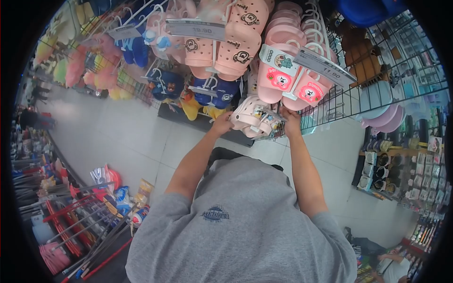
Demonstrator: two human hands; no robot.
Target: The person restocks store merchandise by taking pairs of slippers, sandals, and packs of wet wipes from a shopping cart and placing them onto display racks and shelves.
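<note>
A pair of pale cream clogs (252, 115) with small colourful charms hangs low on the rack, in front of my torso. My left hand (222, 124) has its fingers closed on the left side of these clogs. On their right, my right hand (291, 121) is closed beside a small price label, just under the pink slippers (276, 92); what its fingers grip is partly hidden. Large pink clogs (243, 42) with bear prints hang above, and dark blue clogs (222, 94) hang to the upper left of the cream pair.
Price labels (198, 29) stick out from the hooks. A black wire grid (377, 101) runs along the right, with sunglasses (382, 160) on a stand below. Lower left, long-handled goods (71, 226) lean together. A person (394, 266) is at the lower right.
</note>
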